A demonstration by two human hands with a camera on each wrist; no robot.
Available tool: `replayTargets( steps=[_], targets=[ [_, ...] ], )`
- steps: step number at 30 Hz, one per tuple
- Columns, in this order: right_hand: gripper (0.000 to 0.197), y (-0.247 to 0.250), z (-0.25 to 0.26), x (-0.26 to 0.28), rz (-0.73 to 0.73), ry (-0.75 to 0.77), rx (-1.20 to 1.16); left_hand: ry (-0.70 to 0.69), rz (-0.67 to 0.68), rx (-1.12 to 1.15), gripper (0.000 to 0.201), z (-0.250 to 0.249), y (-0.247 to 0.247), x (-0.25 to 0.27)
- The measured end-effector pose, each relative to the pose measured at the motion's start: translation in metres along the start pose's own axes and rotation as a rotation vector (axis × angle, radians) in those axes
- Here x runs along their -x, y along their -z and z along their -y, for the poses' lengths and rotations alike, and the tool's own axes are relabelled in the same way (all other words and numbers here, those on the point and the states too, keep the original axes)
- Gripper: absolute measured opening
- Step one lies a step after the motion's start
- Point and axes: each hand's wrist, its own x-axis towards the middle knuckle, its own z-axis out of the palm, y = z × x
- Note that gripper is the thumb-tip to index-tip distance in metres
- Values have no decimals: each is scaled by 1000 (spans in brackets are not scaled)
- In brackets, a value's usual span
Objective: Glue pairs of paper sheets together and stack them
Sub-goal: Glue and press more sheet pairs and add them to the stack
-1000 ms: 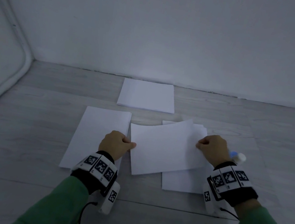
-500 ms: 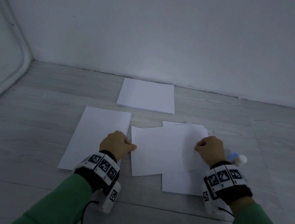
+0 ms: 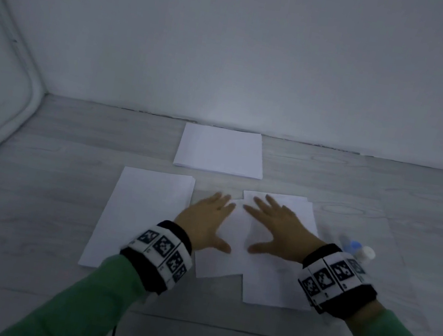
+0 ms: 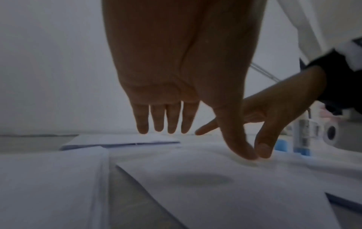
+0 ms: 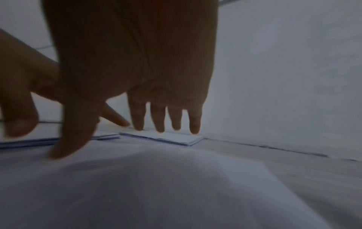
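My left hand (image 3: 206, 224) and right hand (image 3: 280, 232) lie spread flat, fingers straight, on the skewed top sheet (image 3: 231, 257) beside the glue stick (image 3: 359, 249).

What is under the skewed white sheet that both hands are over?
The skewed white paper sheet overlaps another white sheet lying straight on the grey wooden floor. Left hand and right hand are spread above it. Any glue between them is hidden.

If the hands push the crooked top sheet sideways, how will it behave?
The top sheet is thin paper lying flat on another sheet, so it probably slides easily. It looks floppy, and may buckle if pushed from one edge. Both flat hands, left hand and right hand, should steady it.
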Motion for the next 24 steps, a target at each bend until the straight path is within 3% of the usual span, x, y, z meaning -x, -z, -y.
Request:
replayTargets(
  steps=[2, 5, 10, 15, 19, 21, 24],
  targets=[
    [97, -5, 1, -8, 145, -5, 12, -16, 169, -84, 111, -1, -7, -8],
    [102, -14, -8, -10, 211, -17, -39, -6, 304, -125, 120, 7, -18, -9],
    [109, -30, -20, -8, 148, -15, -55, -25, 341, -154, 123, 15, -23, -11],
    [129, -33, -26, -6, 104, -171, -133, -23, 365, -143, 124, 15, -24, -10],
    [126, -27, -20, -3, 113, -211, -186, -28, 363, -124, 124, 15, -23, -10],
    [112, -22, -18, 1, -33, -273, -278, -31, 361, -117, 124, 15, -23, -10],
    [69, -15, -24, 8, -443, -463, -361, -32, 357, -114, 125, 16, -24, -10]
  ],
)
